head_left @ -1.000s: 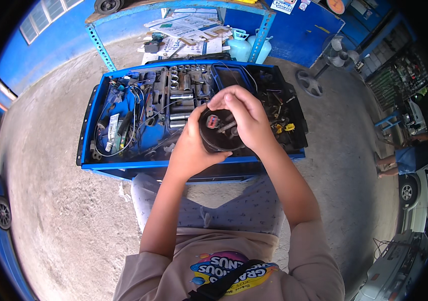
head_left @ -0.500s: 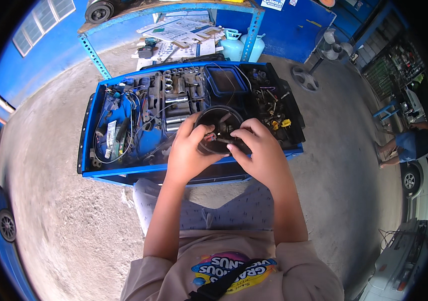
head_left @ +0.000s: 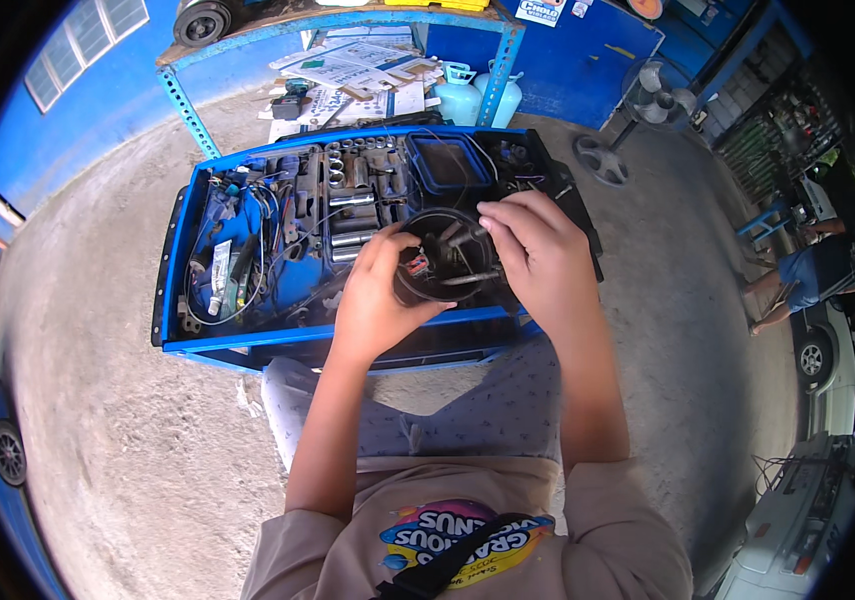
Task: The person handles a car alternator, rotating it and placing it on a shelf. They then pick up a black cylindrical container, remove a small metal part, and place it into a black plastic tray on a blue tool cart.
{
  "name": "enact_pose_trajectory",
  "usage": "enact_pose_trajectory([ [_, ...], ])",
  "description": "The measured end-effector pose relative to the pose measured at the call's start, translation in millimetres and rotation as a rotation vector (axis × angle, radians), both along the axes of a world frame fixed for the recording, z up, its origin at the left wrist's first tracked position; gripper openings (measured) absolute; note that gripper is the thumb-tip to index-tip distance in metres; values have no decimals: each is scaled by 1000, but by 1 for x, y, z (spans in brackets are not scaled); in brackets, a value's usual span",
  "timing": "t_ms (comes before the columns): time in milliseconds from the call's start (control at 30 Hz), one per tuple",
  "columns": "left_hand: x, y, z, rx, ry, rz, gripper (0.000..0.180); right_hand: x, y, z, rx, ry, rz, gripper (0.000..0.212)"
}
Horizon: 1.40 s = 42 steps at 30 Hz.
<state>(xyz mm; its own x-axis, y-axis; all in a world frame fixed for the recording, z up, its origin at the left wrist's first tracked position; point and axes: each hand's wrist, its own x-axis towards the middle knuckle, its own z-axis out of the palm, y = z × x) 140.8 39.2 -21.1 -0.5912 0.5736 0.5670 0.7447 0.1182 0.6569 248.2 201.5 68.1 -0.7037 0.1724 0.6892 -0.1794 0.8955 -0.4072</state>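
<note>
A round black part (head_left: 444, 262) with metal stubs and wires on its top sits between both hands, held above the near edge of an open blue tool cart (head_left: 179, 262). My left hand (head_left: 375, 296) cups its left side from below. My right hand (head_left: 539, 250) grips its right side, fingers curled over the rim. Beneath the part, the cart tray holds sockets, pliers, tubes and loose wires.
A blue metal rack (head_left: 492, 60) with papers, a small power tool and two pale green gas bottles (head_left: 475, 92) stands behind the cart. A floor fan (head_left: 647, 105) is at the upper right. Another person (head_left: 807, 275) crouches at the far right by a white vehicle (head_left: 807, 525).
The round part has been tilted so its top faces up more. My right hand slid from over the part to its right side. The view shifted slightly.
</note>
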Motion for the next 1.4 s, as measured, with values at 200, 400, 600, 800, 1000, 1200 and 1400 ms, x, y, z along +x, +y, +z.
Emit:
enact_pose_trajectory([
  [200, 1, -1, -1, 24, -252, -11, 85, -3, -15, -38, 19, -216, 90, 12],
  [400, 0, 1, 0, 20, -46, -87, 63, 12, -9, -47, 95, -79, 41, 7],
  [600, 1, 0, 1, -25, -43, -66, 62, 30, -15, -54, 297, -79, -9, 12],
  [800, 2, 1, 1, -21, -88, -28, 67, 42, 8, -54, 203, 2, 2, 14],
  [1000, 3, -2, 2, 3, -97, 93, 54, 12, 118, -60, 128, -371, -234, 42],
  [1200, 4, 0, 4, 37, -45, 117, 54, -53, 168, -71, 157, -860, -150, 69],
  [1400, 4, -1, 7, 4, -85, 110, 55, -80, 165, -57, 298, -1133, -290, 81],
])
